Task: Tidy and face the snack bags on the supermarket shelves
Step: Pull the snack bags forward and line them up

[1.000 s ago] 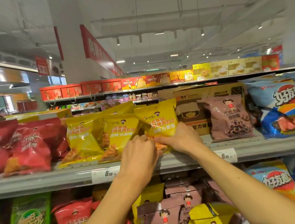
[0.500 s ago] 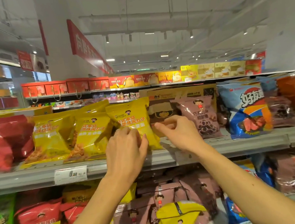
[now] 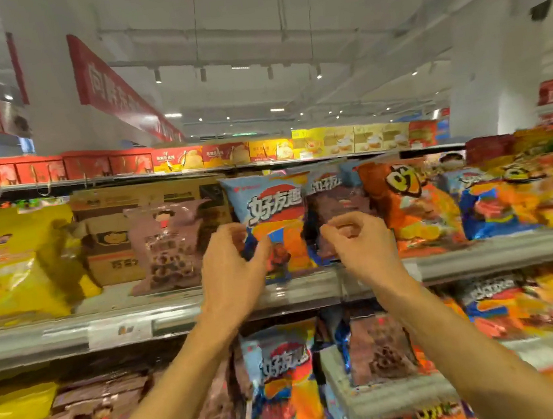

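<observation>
Fingers of the left hand (image 3: 231, 266) curl around the left edge of a light-blue snack bag (image 3: 275, 223) standing on the grey metal shelf (image 3: 500, 252). Those of the right hand (image 3: 358, 244) bend loosely in front of a dark brown bag (image 3: 336, 202) just beside it; blur hides whether they pinch it. Yellow bags (image 3: 16, 263) sit at the shelf's left, orange bags (image 3: 409, 204) at its right. Behind stand white pillars (image 3: 493, 71), a red hanging banner (image 3: 116, 89) and ceiling lights.
</observation>
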Demonstrator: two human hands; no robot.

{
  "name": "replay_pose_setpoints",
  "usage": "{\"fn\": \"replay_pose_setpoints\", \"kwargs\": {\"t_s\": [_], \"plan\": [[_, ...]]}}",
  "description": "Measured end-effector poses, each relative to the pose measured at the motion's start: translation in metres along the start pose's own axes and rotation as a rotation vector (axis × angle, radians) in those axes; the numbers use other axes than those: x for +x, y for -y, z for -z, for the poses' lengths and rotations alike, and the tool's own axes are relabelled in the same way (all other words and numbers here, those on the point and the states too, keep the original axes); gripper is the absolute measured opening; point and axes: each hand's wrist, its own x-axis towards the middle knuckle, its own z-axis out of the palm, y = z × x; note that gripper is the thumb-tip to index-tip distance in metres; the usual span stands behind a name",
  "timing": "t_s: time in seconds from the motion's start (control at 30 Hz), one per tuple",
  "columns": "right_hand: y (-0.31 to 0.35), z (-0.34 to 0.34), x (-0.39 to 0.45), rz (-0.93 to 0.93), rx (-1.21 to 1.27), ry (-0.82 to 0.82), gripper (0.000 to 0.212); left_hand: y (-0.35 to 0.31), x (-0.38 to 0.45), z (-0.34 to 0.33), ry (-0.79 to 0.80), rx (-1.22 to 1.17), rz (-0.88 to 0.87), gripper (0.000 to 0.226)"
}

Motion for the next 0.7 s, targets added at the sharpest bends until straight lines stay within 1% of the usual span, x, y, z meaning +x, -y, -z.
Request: {"fn": "replay_pose_setpoints", "kwargs": {"t_s": [0.1, 0.17, 0.2, 0.27, 0.3, 0.37, 0.4, 0.5, 0.53, 0.6, 0.63, 0.7], "plan": [[-0.027, 0.030, 0.025, 0.014, -0.076, -0.018, 0.020, -0.011, 0.003, -0.026, 0.002, 0.005, 0.079, 0.066], [-0.040, 0.040, 0.037, 0.016, -0.127, -0.009, 0.023, -0.017, 0.008, -0.035, 0.007, 0.014, 0.125, 0.082], [-0.045, 0.043, 0.043, 0.015, -0.159, -0.002, 0.030, -0.019, 0.011, -0.037, 0.010, 0.004, 0.143, 0.085], [-0.054, 0.044, 0.055, 0.005, -0.234, 0.033, 0.052, -0.020, 0.017, -0.038, 0.033, -0.032, 0.201, 0.087], [-0.057, 0.042, 0.061, -0.008, -0.272, 0.062, 0.060, -0.018, 0.021, -0.037, 0.069, -0.045, 0.253, 0.090], [-0.062, 0.037, 0.073, -0.038, -0.316, 0.136, 0.066, -0.011, 0.028, -0.036, 0.183, -0.091, 0.360, 0.096], [-0.063, 0.034, 0.080, -0.056, -0.324, 0.178, 0.068, -0.007, 0.031, -0.035, 0.234, -0.109, 0.386, 0.094], [-0.063, 0.024, 0.099, -0.140, -0.337, 0.303, 0.075, -0.005, 0.037, -0.034, 0.307, -0.115, 0.354, 0.067], [-0.062, 0.022, 0.104, -0.173, -0.310, 0.338, 0.076, -0.006, 0.038, -0.034, 0.321, -0.119, 0.347, 0.061], [-0.064, 0.018, 0.114, -0.232, -0.197, 0.381, 0.075, -0.005, 0.040, -0.033, 0.335, -0.127, 0.362, 0.056], [-0.066, 0.016, 0.117, -0.256, -0.139, 0.382, 0.074, -0.004, 0.041, -0.033, 0.334, -0.128, 0.374, 0.054], [-0.070, 0.012, 0.121, -0.271, -0.103, 0.367, 0.076, -0.004, 0.041, -0.033, 0.324, -0.140, 0.394, 0.055]]}}
